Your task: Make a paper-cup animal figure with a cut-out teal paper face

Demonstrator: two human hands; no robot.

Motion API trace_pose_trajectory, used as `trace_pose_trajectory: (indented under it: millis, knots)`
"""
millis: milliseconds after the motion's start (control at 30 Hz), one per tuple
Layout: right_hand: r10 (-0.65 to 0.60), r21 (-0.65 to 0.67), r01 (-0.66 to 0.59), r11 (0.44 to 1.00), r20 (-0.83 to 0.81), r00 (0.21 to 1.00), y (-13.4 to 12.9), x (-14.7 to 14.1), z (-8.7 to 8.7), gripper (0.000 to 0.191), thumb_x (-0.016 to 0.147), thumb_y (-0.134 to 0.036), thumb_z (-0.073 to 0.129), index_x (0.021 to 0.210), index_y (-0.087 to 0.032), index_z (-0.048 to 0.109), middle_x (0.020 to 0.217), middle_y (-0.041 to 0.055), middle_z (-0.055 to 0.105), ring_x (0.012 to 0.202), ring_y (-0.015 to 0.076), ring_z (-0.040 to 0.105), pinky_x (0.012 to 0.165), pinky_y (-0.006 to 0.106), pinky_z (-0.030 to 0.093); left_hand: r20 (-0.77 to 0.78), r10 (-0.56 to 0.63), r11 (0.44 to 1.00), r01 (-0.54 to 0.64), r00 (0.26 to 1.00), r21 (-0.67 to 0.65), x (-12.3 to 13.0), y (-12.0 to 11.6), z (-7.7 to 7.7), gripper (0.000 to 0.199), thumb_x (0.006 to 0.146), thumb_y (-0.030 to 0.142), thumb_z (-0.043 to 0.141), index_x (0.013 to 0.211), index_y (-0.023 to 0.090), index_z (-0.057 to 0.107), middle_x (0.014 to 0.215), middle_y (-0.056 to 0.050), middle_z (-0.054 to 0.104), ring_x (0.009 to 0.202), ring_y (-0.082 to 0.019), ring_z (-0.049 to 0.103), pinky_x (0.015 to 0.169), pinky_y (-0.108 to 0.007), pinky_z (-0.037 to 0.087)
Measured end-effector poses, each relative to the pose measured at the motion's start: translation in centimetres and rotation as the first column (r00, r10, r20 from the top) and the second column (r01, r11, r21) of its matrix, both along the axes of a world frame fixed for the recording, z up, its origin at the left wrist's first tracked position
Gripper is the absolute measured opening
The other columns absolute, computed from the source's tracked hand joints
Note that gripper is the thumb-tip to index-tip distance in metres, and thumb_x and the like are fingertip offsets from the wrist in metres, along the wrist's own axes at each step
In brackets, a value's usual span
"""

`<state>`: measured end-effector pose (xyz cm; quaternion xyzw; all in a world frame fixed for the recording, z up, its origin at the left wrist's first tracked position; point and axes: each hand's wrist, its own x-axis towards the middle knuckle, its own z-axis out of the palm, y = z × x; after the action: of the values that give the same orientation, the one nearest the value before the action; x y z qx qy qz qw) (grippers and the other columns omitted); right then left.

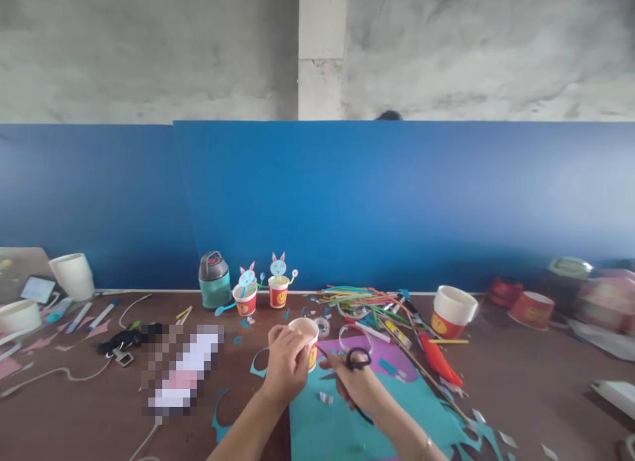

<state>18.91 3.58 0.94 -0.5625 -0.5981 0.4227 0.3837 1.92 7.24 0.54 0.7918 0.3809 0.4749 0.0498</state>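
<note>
My left hand (288, 363) is wrapped around the near left side of a red and white paper cup (308, 329). Black-handled scissors (358, 358) are in my right hand (351, 379), their blades pointing left against the cup's right side. Whether the blades cut into the cup cannot be made out. Below both hands lies a teal paper sheet (342, 421), with a purple paper piece (391, 362) partly on it. A roll of clear tape (322, 327) sits just behind the cup. White scraps (326, 398) rest on the teal sheet.
Two cups with blue rabbit faces (246, 301) stand at the back, beside a teal flask (215, 282). Pipe cleaners (362, 301) pile up behind my right hand. Stacked cups (452, 310) and a red object (441, 362) are to the right. A blue partition (317, 203) borders the table.
</note>
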Motion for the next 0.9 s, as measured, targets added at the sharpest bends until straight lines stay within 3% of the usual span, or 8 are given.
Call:
trace_pose_trajectory:
  millis: [200,300,400,500,667,767,833,900]
  knots:
    - [0.06,-0.373,-0.184,0.91,-0.321,0.945,0.0,0.0,0.6,0.046,0.085,-0.053,0.039,0.09,-0.015,0.064,0.044,-0.0093,0.034,0.034,0.0069,0.029,0.038,0.019,0.032,-0.076,0.026,0.998,-0.022,0.997,0.061,0.1,-0.3,0.1,0.021,0.083,0.017,0.045,0.083,0.022,0.065,0.067,-0.003,0.064,0.072,-0.02,0.056,0.084,-0.037,0.031]
    - [0.031,-0.051,-0.027,0.998,0.081,0.996,0.1,0.0,-0.1,0.046,0.087,-0.05,0.037,0.078,-0.015,0.065,0.044,-0.0041,0.042,0.039,0.01,0.039,0.042,0.021,0.032,-0.035,0.028,0.996,-0.025,0.999,0.085,0.2,-0.2,-0.2,0.022,0.083,0.016,0.043,0.082,0.022,0.064,0.067,-0.002,0.063,0.072,-0.02,0.056,0.084,-0.038,0.031]
    - [-0.065,0.364,-0.115,0.924,0.447,0.892,-0.3,0.2,-0.3,0.035,0.09,-0.04,0.037,0.088,-0.019,0.066,0.061,0.0034,0.061,0.057,0.0158,0.057,0.052,0.022,0.036,-0.022,0.022,0.995,-0.02,1.0,0.093,0.2,-0.1,-0.2,0.022,0.084,0.015,0.043,0.082,0.022,0.064,0.068,-0.001,0.063,0.072,-0.019,0.056,0.084,-0.037,0.031]
    - [-0.087,0.428,-0.161,0.889,0.505,0.859,-0.8,0.1,0.0,0.034,0.091,-0.036,0.036,0.115,-0.024,0.057,0.069,0.0042,0.066,0.061,0.0174,0.06,0.053,0.023,0.035,-0.03,0.025,0.996,-0.022,0.999,0.088,0.2,-0.1,-0.1,0.021,0.084,0.016,0.044,0.084,0.022,0.064,0.07,-0.001,0.064,0.074,-0.019,0.057,0.084,-0.037,0.031]
    - [0.044,-0.162,-0.056,0.985,-0.078,0.996,-0.1,-0.2,0.5,0.034,0.089,-0.045,0.038,0.098,-0.02,0.06,0.042,-0.0069,0.042,0.034,0.0095,0.036,0.04,0.02,0.03,-0.057,0.022,0.995,-0.017,0.998,0.097,0.3,-0.3,-0.1,0.021,0.083,0.015,0.043,0.081,0.022,0.063,0.068,-0.002,0.063,0.072,-0.019,0.056,0.084,-0.037,0.032]
    - [-0.016,-0.548,-0.303,0.78,-0.501,0.865,0.6,0.2,0.6,0.028,0.089,-0.041,0.039,0.101,-0.021,0.056,0.042,-0.0105,0.036,0.031,0.0057,0.027,0.037,0.016,0.029,-0.07,0.021,0.996,-0.014,0.997,0.093,0.3,-0.3,-0.2,0.022,0.082,0.014,0.043,0.079,0.022,0.063,0.066,-0.001,0.062,0.072,-0.019,0.056,0.085,-0.037,0.032]
    - [-0.023,-0.567,-0.372,0.735,-0.569,0.822,0.8,0.3,0.5,0.026,0.09,-0.038,0.038,0.1,-0.021,0.056,0.042,-0.0109,0.034,0.032,0.0052,0.025,0.038,0.016,0.029,-0.065,0.022,0.996,-0.016,0.998,0.091,0.4,-0.3,-0.2,0.021,0.082,0.014,0.043,0.079,0.022,0.063,0.066,-0.001,0.062,0.072,-0.019,0.056,0.084,-0.037,0.032]
    - [0.044,-0.457,-0.264,0.849,-0.438,0.898,0.7,0.2,0.2,0.031,0.089,-0.042,0.038,0.098,-0.021,0.058,0.043,-0.0095,0.037,0.032,0.0061,0.027,0.038,0.017,0.029,-0.054,0.023,0.996,-0.018,0.998,0.092,0.4,-0.2,-0.2,0.021,0.082,0.014,0.044,0.079,0.022,0.063,0.066,-0.001,0.063,0.071,-0.018,0.056,0.084,-0.036,0.033]
